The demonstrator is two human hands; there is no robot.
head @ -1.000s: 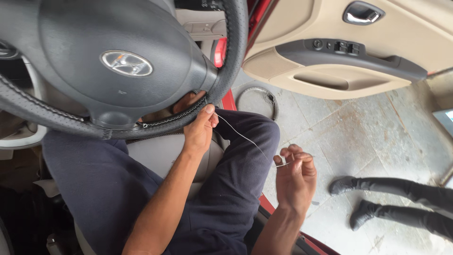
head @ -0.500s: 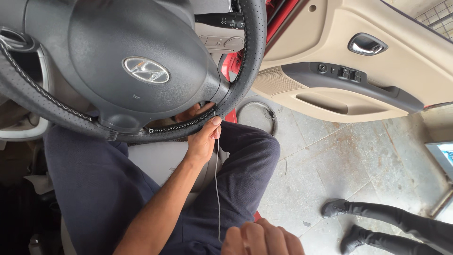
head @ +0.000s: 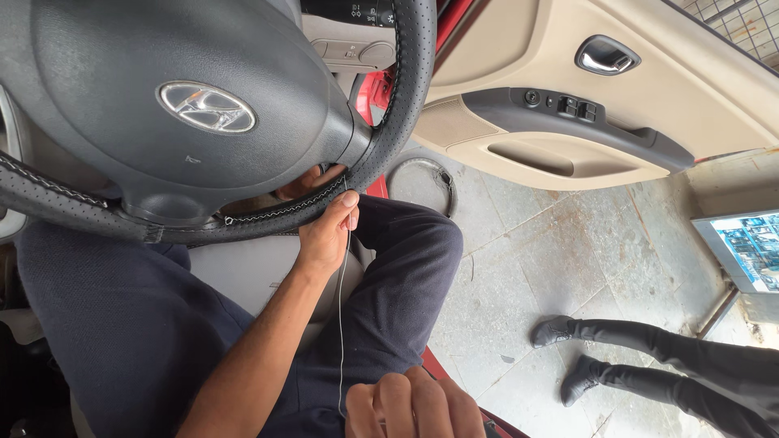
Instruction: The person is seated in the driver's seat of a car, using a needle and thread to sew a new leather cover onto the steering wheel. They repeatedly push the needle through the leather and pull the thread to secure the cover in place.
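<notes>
A black steering wheel (head: pixel 203 105) wears a perforated black cover with a white stitched seam (head: pixel 284 209) along its lower rim. My left hand (head: pixel 327 233) pinches the rim at the end of that seam, thumb on the cover. A thin white thread (head: pixel 341 324) runs taut and straight down from there to my right hand (head: pixel 414 403). That hand is closed on the thread's lower end above my lap at the bottom edge. Whether it also holds a needle is hidden.
My dark blue trousers (head: pixel 389 284) fill the seat area. The car door (head: pixel 600 122) stands open at the right, with a beige panel. Another person's legs in black boots (head: pixel 568 332) stand on the concrete floor outside. A black ring (head: pixel 445 180) lies on the floor by the sill.
My right hand has drawn the thread from out at the right down towards my lap, so it now hangs straight and taut. My left hand stays on the rim.
</notes>
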